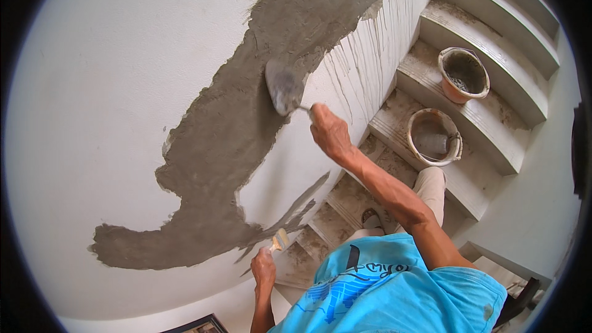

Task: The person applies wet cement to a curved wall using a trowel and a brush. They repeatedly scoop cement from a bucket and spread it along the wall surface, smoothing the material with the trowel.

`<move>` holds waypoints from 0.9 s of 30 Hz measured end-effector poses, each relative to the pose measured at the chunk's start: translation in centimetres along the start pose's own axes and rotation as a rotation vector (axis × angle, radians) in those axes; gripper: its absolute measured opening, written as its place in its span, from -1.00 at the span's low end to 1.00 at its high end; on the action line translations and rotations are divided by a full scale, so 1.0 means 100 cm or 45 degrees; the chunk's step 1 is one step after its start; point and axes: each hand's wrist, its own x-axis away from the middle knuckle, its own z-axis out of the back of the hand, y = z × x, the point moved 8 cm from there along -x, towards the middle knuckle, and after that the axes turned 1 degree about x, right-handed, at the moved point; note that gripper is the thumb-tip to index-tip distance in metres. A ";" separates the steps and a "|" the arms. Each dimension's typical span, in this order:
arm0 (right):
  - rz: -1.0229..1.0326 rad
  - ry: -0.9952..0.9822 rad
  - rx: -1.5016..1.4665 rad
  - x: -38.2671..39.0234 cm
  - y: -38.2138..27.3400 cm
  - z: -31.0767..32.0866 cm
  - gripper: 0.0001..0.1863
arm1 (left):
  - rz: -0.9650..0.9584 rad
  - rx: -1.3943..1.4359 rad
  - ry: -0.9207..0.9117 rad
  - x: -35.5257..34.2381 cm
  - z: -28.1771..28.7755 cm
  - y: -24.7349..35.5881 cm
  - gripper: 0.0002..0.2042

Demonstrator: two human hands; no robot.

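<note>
Two hands grip by the handles: right hand point(330, 131) a stiff, mortar-heavy trowel point(283, 88), left hand point(263, 268) a light brush point(279, 240).

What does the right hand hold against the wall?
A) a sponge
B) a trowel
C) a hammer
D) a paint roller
B: the right hand grips a trowel with a flat metal blade, pressed on the grey plaster patch on the white wall, while the left hand holds a small brush.
</note>
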 end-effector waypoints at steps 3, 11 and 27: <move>0.039 -0.031 -0.006 0.007 -0.004 0.007 -0.80 | 0.120 -0.086 -0.139 0.011 -0.036 -0.042 -0.80; -0.026 0.168 0.043 -0.040 0.003 0.018 -0.77 | 0.301 -0.035 -0.228 0.052 -0.086 -0.103 -0.76; -0.257 0.133 -0.085 -0.039 0.067 0.038 -0.70 | 0.344 0.288 -0.183 0.109 -0.110 -0.151 -0.67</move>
